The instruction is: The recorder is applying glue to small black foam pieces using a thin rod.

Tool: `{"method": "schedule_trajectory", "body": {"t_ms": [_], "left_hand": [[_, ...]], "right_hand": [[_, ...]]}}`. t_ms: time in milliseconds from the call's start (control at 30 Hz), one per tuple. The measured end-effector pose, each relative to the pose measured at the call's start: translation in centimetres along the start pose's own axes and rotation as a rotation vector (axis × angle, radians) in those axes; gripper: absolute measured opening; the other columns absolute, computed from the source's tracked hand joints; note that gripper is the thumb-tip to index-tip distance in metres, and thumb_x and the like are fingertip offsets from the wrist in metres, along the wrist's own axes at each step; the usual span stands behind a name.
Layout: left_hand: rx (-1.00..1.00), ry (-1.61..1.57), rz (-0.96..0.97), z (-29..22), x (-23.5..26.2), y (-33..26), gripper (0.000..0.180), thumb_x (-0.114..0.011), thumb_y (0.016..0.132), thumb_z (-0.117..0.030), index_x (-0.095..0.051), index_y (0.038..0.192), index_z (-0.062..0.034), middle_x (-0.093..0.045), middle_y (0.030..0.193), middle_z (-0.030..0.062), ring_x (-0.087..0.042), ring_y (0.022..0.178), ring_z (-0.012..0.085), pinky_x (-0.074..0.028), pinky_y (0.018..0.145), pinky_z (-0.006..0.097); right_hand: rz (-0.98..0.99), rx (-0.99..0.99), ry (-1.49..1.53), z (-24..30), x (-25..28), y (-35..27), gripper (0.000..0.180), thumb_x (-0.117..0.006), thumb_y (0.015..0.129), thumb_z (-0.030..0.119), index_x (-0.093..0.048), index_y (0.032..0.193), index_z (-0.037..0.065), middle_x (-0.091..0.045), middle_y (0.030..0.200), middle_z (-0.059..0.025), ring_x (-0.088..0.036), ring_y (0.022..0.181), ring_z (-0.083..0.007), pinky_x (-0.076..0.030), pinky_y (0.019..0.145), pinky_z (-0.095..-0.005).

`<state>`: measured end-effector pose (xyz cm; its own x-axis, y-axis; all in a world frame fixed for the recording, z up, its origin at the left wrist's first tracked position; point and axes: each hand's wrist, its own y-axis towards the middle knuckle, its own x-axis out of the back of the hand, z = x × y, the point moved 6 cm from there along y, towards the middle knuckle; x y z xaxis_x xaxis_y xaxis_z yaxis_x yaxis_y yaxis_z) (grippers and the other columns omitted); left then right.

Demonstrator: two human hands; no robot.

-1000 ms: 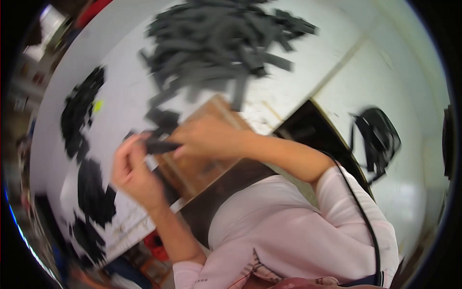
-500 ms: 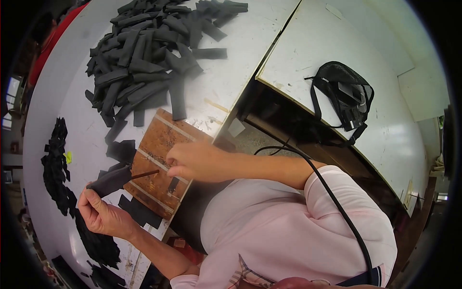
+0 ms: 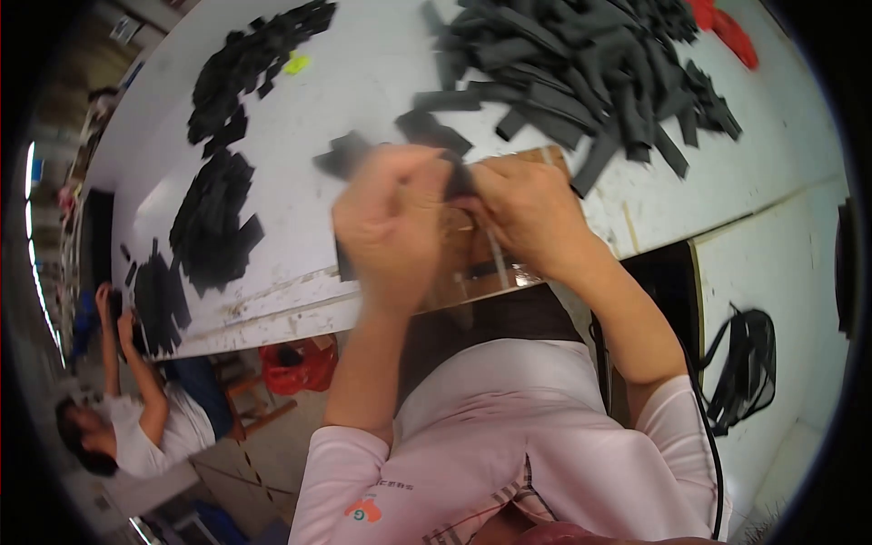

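Observation:
Both my hands are raised close together over a brown wooden board (image 3: 477,254) with pale strips across it. A dark grey fabric piece (image 3: 460,177) shows between them. My left hand (image 3: 391,222) is curled at one side of this piece, its fingers smeared by motion. On the other side my right hand (image 3: 536,213) is closed, with fingertips pinching the fabric. Most of the piece is hidden by the hands. Just beyond the left hand, loose dark fabric pieces (image 3: 436,132) lie on the white table.
A large heap of dark grey fabric strips (image 3: 581,64) covers the far right. Black piles (image 3: 213,218) run along the left, near a yellow-green scrap (image 3: 296,63). Another person (image 3: 168,409) works at the left. A black mesh bag (image 3: 745,368) lies at right; a red bag (image 3: 300,363) is below the table.
My view has swung left. The hands have come together around the dark fabric piece, which my left hand held apart before. The brown stick that stuck out of it is no longer visible.

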<state>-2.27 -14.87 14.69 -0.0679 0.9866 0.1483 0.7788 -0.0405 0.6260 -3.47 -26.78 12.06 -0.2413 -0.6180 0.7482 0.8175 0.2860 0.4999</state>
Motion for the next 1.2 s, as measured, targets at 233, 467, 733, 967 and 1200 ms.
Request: {"method": "schedule_trajectory", "body": {"t_ms": [233,467,733,967,1200], "left_hand": [[0.389,0.044,-0.168,9.3,4.1,-1.1,0.019,-0.047,0.085,-0.013,-0.056,0.091,0.0022,-0.059,0.084,0.0080,-0.054,0.075,0.0123,-0.044,0.066,0.025],[0.304,1.090,-0.053,19.7,9.3,0.7,0.023,-0.055,0.069,-0.007,-0.056,0.092,-0.0013,-0.053,0.095,0.0149,-0.049,0.090,0.0312,-0.040,0.076,0.039],[0.131,0.902,0.082,20.2,10.8,0.3,0.001,-0.056,0.067,-0.002,-0.055,0.068,-0.0016,-0.054,0.078,0.0150,-0.048,0.080,0.0336,-0.039,0.072,0.040],[0.288,0.970,0.245,21.8,11.3,-1.2,0.009,-0.057,0.068,-0.004,-0.056,0.076,-0.0004,-0.055,0.080,0.0151,-0.049,0.083,0.0323,-0.040,0.074,0.039],[0.456,0.879,-0.076,19.3,16.3,-2.7,0.006,-0.046,0.075,-0.006,-0.047,0.073,0.0001,-0.054,0.072,0.0206,-0.052,0.073,0.0380,-0.040,0.064,0.045]], "right_hand": [[-0.100,0.340,0.089,1.1,5.1,3.4,0.022,-0.060,0.074,0.020,-0.051,0.061,0.003,-0.047,0.048,-0.0065,-0.046,0.042,-0.0229,-0.035,0.041,-0.0295],[-0.365,-0.653,0.876,-10.5,3.8,1.4,0.040,-0.041,0.087,0.038,-0.055,0.079,0.000,-0.046,0.055,0.0007,-0.041,0.049,-0.0046,-0.032,0.046,-0.0190],[0.296,-0.700,0.844,-2.3,-4.4,-6.3,0.025,-0.050,0.084,0.023,-0.057,0.080,0.000,-0.050,0.057,-0.0018,-0.047,0.051,-0.0073,-0.036,0.048,-0.0198],[0.454,-0.457,0.669,1.7,-6.5,-4.6,0.025,-0.051,0.083,0.021,-0.055,0.077,-0.003,-0.055,0.060,-0.0123,-0.053,0.053,-0.0199,-0.041,0.051,-0.0294],[0.463,-0.473,0.662,2.7,-7.3,-3.9,0.025,-0.051,0.082,0.020,-0.055,0.075,-0.004,-0.052,0.060,-0.0111,-0.052,0.057,-0.0225,-0.040,0.053,-0.0301]]}}
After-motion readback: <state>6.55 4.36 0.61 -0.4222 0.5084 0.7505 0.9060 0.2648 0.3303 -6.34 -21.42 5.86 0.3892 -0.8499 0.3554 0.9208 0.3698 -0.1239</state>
